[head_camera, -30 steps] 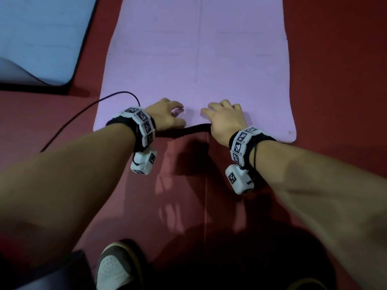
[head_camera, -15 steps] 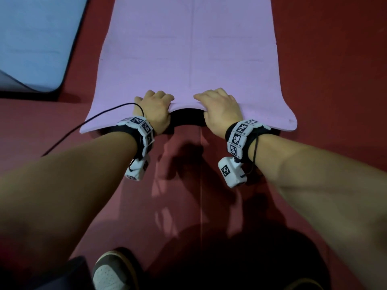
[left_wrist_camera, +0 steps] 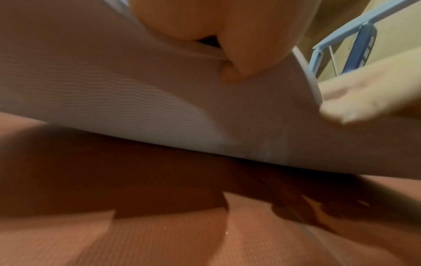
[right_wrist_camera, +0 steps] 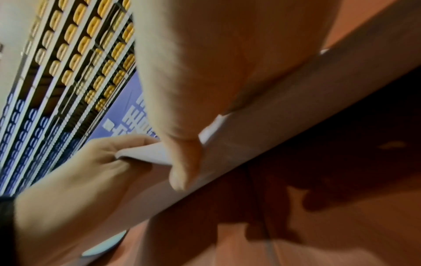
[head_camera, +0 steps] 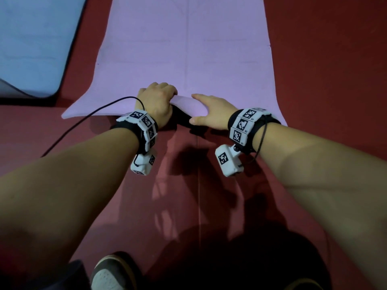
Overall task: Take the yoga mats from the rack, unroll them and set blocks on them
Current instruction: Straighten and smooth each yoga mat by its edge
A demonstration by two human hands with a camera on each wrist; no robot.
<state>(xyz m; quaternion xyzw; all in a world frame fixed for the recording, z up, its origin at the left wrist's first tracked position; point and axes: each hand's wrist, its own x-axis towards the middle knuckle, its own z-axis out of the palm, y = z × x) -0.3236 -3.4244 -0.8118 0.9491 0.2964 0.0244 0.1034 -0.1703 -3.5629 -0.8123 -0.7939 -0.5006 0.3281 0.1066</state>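
A purple yoga mat (head_camera: 188, 49) lies unrolled on the red floor, running away from me. My left hand (head_camera: 167, 101) grips the middle of its near edge, fingers curled over the top. My right hand (head_camera: 194, 108) pinches the same edge just to the right, index finger above and thumb (right_wrist_camera: 184, 162) beneath. Between the hands the edge arches up off the floor, with a dark gap under it. In the left wrist view the mat's ribbed underside (left_wrist_camera: 136, 100) fills the frame. No blocks are in view.
A light blue mat (head_camera: 31, 38) lies at the upper left. A black cable (head_camera: 83, 120) runs from my left wrist across the floor. My shoe (head_camera: 111, 273) is at the bottom. A pale blue frame (left_wrist_camera: 341, 36) stands behind the mat.
My hands went from resting on the mat's near edge to gripping it. The middle of that edge has risen off the floor into an arch.
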